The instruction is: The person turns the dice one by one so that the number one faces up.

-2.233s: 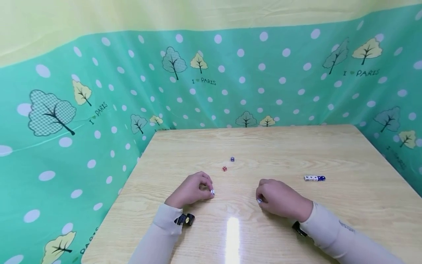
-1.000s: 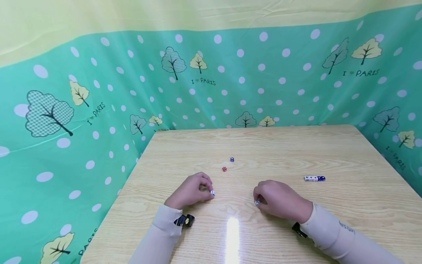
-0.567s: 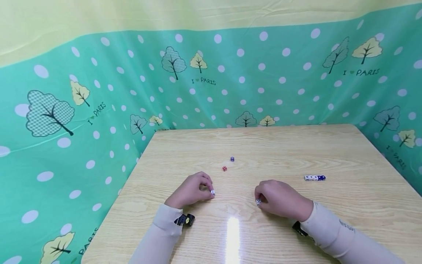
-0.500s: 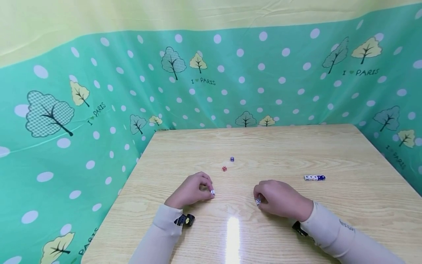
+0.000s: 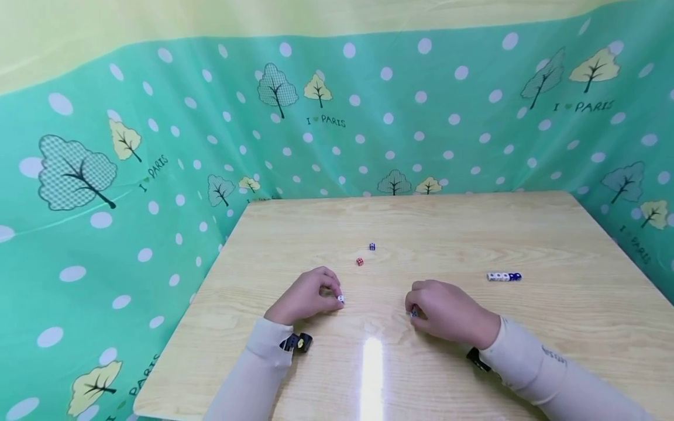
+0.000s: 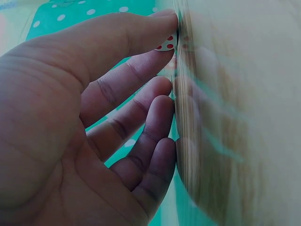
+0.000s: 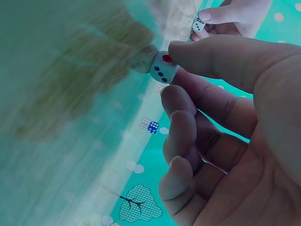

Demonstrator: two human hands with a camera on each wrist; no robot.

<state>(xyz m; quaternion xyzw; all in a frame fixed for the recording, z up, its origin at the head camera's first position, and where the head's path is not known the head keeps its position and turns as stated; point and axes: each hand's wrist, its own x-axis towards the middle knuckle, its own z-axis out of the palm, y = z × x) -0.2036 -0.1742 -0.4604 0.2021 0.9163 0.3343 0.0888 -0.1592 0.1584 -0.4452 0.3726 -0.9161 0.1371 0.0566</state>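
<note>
My left hand (image 5: 308,294) pinches a white die (image 5: 340,299) between thumb and index finger, low at the tabletop. In the left wrist view red pips show on this die (image 6: 168,43), most of it covered by the thumb. To the right, my right hand (image 5: 447,309) pinches another white die (image 5: 413,314). The right wrist view shows that die (image 7: 163,70) at the table surface, with one red pip and a face of dark pips. Its other fingers curl beneath. A red die (image 5: 360,262) and a blue die (image 5: 372,247) lie beyond the hands.
A straight row of white dice (image 5: 498,276) ending in blue dice (image 5: 515,276) lies to the right, beyond the right forearm. The wooden table (image 5: 453,228) is bordered by a green polka-dot curtain (image 5: 368,134). A light reflection shines on the near tabletop.
My right hand has shifted slightly left, and the die in its fingers has turned to show different faces. My left hand keeps its pinch. The head view has tilted slightly downward.
</note>
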